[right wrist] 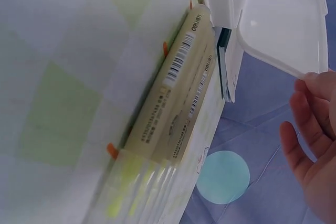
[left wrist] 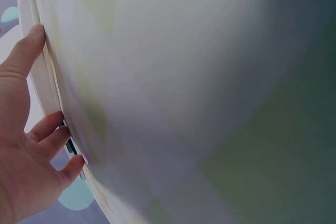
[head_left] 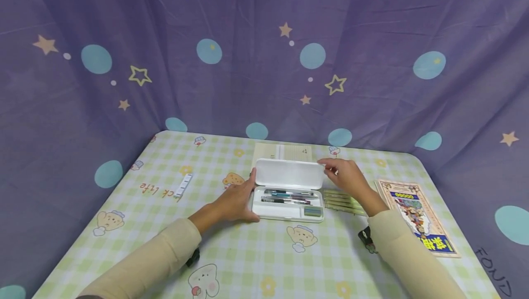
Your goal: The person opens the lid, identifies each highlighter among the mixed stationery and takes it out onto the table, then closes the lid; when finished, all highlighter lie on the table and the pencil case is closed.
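A white pencil case [head_left: 277, 210] lies on the table with its lid [head_left: 289, 173] raised. Several pens [head_left: 287, 194] fill its rear compartment, and a small blue-green block [head_left: 313, 211] sits at the front right. My left hand [head_left: 236, 200] holds the case's left end, thumb near the front corner and fingers by the hinge and lid. At the lid's upper right corner, my right hand [head_left: 347, 177] pinches the edge between thumb and forefinger, as the right wrist view also shows. Beneath that arm lies a clear pack of highlighters [right wrist: 181, 77], right beside the case.
Behind the lid lies a cream notebook [head_left: 285, 149], partly covered. A colourful booklet [head_left: 415, 216] is at the table's right side. A narrow white strip with dark marks [head_left: 183, 185] lies to the left. A purple curtain [head_left: 264, 83] hangs behind the table.
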Action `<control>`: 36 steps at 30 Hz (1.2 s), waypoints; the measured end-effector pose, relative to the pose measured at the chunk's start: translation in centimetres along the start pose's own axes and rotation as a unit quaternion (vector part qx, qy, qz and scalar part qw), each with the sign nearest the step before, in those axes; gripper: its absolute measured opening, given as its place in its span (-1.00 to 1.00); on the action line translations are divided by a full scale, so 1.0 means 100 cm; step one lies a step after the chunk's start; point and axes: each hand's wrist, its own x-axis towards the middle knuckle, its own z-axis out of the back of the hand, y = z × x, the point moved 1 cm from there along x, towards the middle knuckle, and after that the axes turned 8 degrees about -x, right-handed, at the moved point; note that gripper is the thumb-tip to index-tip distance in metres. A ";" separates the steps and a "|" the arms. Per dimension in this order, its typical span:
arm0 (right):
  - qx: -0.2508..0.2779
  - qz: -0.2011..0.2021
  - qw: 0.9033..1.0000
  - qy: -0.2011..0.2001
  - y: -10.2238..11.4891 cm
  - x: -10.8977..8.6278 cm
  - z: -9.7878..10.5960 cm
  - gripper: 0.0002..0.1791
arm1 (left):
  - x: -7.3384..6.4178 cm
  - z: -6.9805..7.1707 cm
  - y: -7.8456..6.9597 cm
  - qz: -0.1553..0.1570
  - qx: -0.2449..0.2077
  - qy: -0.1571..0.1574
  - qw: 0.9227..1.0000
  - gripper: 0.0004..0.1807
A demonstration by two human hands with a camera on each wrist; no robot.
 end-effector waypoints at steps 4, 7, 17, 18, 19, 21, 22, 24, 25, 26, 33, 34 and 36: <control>-0.008 0.008 1.000 -0.014 0.003 -0.005 0.001 -0.66 | -0.001 0.000 -0.002 0.001 -0.005 -0.003 1.000 0.67; -0.015 0.014 0.999 -0.026 0.004 -0.010 0.001 -0.67 | -0.002 -0.001 -0.002 0.004 -0.010 -0.008 1.000 0.67; 0.011 0.046 0.999 -0.027 0.012 -0.027 0.009 -0.75 | -0.003 -0.003 -0.003 0.014 -0.024 -0.033 0.999 0.55; 0.017 0.048 0.998 -0.022 0.013 -0.030 0.010 -0.77 | -0.003 -0.003 -0.004 0.013 -0.024 -0.036 0.999 0.51; 0.023 0.051 0.998 -0.017 0.014 -0.032 0.011 -0.79 | -0.003 -0.003 -0.004 0.009 -0.025 -0.040 0.999 0.47; 0.032 0.059 0.998 0.001 0.016 -0.037 0.014 -0.81 | -0.004 -0.002 -0.004 0.003 -0.018 -0.042 0.999 0.41; 0.034 0.063 0.997 0.012 0.017 -0.040 0.014 -0.81 | -0.005 -0.002 -0.004 -0.003 -0.009 -0.041 0.999 0.39; 0.035 0.069 0.996 0.037 0.020 -0.046 0.015 -0.80 | -0.006 -0.002 -0.004 -0.016 0.002 -0.037 0.999 0.34; 0.038 0.069 0.996 0.051 0.021 -0.048 0.015 -0.80 | -0.006 -0.001 -0.004 -0.024 0.006 -0.035 0.999 0.31; 0.037 0.067 0.995 0.066 0.022 -0.051 0.015 -0.79 | -0.007 0.000 -0.004 -0.030 0.009 -0.030 0.999 0.29; 0.015 0.065 0.989 0.133 0.029 -0.066 0.010 -0.70 | -0.010 0.005 -0.004 -0.041 0.001 0.012 0.999 0.18; 0.007 0.067 0.989 0.135 0.030 -0.067 0.009 -0.69 | -0.010 0.005 -0.004 -0.037 0.002 0.017 0.999 0.16; -0.010 0.070 0.988 0.134 0.032 -0.069 0.006 -0.68 | -0.010 0.004 -0.004 -0.030 0.007 0.022 0.999 0.12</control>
